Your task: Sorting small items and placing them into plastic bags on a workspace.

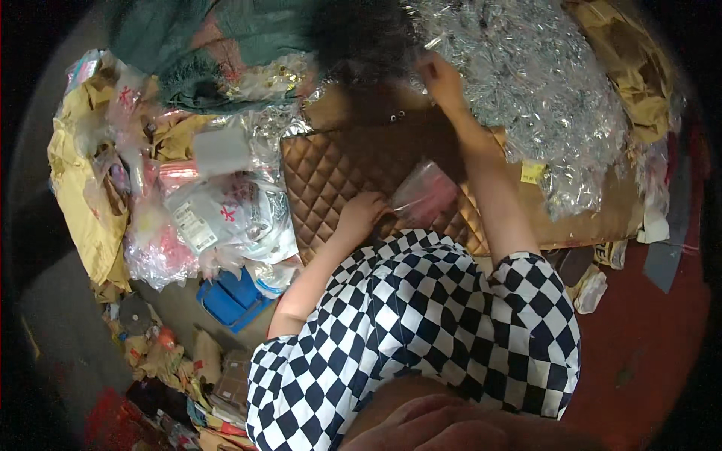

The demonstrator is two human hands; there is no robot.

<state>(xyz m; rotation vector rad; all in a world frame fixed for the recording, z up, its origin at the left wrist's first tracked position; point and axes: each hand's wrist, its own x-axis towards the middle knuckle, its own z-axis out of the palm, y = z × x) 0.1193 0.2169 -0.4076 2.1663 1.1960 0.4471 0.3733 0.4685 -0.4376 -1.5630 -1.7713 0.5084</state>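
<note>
My left hand is closed at the edge of a small clear plastic bag with pink in it. The bag lies over a brown quilted pad close in front of me. My right arm reaches far forward, and my right hand is at the near left edge of a large heap of small clear plastic packets. Its fingers are blurred, so what they hold, if anything, does not show. Two small shiny rings lie on the brown surface beyond the pad.
Clear bags of silvery parts and a yellowish paper sack crowd the left side. A blue plastic bin stands below them. Across from me is another person in dark green clothing. A yellow label sits beside the heap.
</note>
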